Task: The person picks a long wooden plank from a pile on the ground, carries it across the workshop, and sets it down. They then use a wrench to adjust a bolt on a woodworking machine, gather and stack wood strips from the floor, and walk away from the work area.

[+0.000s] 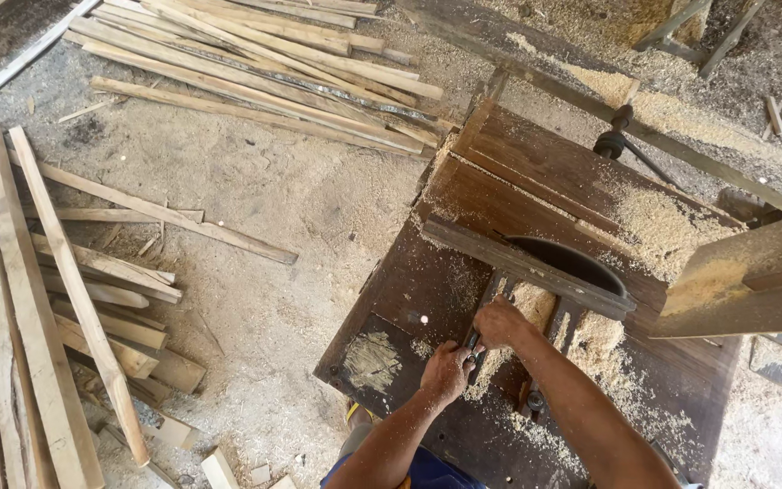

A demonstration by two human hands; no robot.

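Note:
A dark wooden saw table (409, 281) stands in front of me, dusted with sawdust. A round saw blade (572, 258) rises from its slot behind a dark wooden fence bar (518, 264). My left hand (446, 371) and my right hand (500, 323) are both closed on a small metal part (476, 342) of the fence mount, near the table's front. What exactly the fingers grip is partly hidden. A rough wooden plank (753, 276) lies across the table's right side.
Long wooden slats (255, 63) lie piled on the sawdust-covered ground at the top. More boards and offcuts (47, 317) lie at the left. A belt pulley and shaft (615, 140) sit behind the table. A heap of sawdust (662, 226) lies by the blade.

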